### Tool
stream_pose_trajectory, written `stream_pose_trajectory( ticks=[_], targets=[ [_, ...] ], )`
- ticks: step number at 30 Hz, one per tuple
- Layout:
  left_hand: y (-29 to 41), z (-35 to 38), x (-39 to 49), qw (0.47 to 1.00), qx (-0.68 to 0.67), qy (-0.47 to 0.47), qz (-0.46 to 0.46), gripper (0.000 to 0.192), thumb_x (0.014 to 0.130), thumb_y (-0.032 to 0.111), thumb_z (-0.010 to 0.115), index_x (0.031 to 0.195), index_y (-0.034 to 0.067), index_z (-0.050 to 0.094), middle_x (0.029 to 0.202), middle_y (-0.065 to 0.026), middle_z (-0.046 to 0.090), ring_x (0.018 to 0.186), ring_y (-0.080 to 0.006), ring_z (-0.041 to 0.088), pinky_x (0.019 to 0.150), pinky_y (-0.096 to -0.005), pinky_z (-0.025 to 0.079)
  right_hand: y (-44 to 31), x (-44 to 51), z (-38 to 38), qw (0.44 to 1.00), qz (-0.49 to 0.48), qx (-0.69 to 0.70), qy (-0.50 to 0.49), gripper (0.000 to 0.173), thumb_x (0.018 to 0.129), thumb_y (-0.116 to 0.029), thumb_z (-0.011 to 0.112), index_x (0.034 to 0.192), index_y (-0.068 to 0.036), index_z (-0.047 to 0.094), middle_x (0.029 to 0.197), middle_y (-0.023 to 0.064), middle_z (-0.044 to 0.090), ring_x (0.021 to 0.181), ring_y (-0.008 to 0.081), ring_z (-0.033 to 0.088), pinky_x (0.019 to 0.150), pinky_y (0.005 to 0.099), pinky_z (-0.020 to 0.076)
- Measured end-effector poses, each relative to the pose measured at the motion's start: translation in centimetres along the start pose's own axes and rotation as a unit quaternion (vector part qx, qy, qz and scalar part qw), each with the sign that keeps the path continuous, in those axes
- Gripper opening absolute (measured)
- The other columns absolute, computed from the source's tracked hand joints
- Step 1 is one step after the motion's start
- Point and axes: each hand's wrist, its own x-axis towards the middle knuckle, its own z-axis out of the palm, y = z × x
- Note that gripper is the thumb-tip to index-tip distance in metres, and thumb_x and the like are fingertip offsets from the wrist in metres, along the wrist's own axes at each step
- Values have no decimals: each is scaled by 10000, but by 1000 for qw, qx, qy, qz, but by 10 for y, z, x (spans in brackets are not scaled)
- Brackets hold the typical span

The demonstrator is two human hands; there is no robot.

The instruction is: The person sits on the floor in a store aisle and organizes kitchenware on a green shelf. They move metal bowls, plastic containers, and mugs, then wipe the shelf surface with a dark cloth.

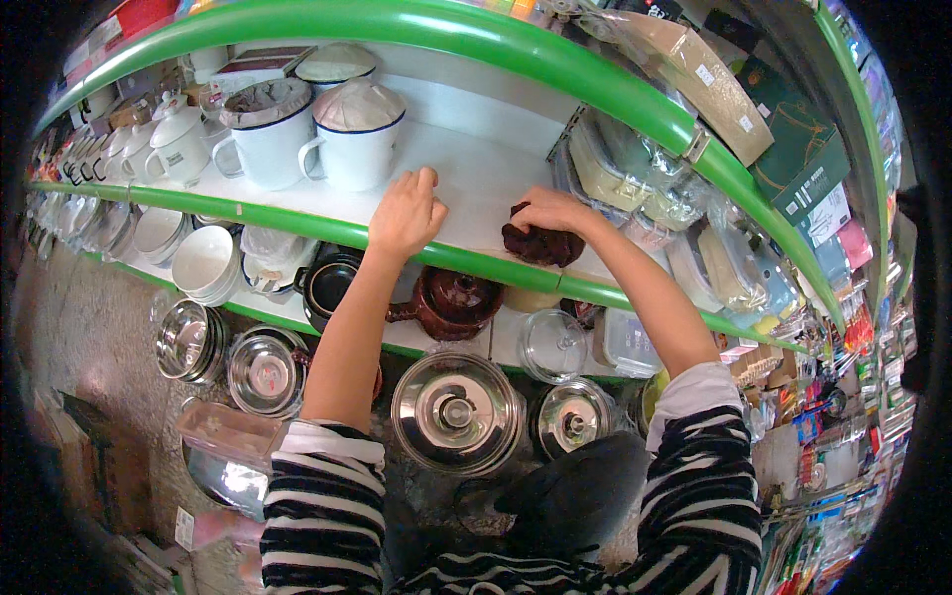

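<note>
My right hand [549,211] grips a bunched dark brown cloth [547,244] against the white shelf [476,167], close to its green front edge. Over the same shelf, my left hand [410,211] is curled into a loose fist, and nothing shows in it. Just left of that hand stands a white enamel mug [355,152] with a blue rim, its top covered by wrapping. Another large white mug [269,149] with crumpled grey wrapping in its mouth is beside it. Plastic-wrapped containers [617,167] sit to the right of my right hand.
Lidded white cups [178,145] line the shelf's left part. Below are white bowls [206,260], a black pot [332,286] and a brown clay pot [455,297]. Lidded steel pots [457,413] stand on the floor near my legs. A green rail [476,33] arches overhead.
</note>
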Motion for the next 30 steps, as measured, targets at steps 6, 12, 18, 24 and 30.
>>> stream_pose_trajectory(
  ticks=[6,12,18,24,30],
  targets=[
    [-4,6,-1,1000,18,10,-4,225,771,169,483,926,12,448,839,-179,541,845,-352,518,775,-450,415,-47,18,46,969,-50,-36,240,453,689,-455,601,952,-88,650,994,192,614,959,379,574,823,439,467],
    [-8,8,4,999,30,-28,-11,242,780,180,473,957,16,465,888,-172,551,885,-351,516,816,-454,399,-37,13,41,979,-101,30,175,452,729,-427,602,993,-61,610,1040,227,561,998,381,540,844,432,450],
    [-4,7,5,998,48,-33,-2,255,788,179,458,986,19,475,920,-164,553,911,-345,515,842,-444,400,-25,8,50,966,-70,-30,246,457,749,-363,615,1079,-47,598,1108,214,546,1056,401,518,897,455,452],
    [-12,7,-1,998,55,-25,-5,264,782,188,466,984,18,474,938,-166,547,926,-338,513,848,-451,399,-27,94,36,933,-2,-109,342,419,797,-300,616,1124,-44,561,1143,207,525,1079,398,489,881,472,453],
    [-2,8,3,998,49,-41,-13,246,777,183,467,959,19,470,916,-168,537,929,-345,505,839,-454,397,-4,133,18,932,77,-45,352,478,782,-345,614,1168,-67,556,1234,188,489,1158,412,435,937,489,416]
  ],
)
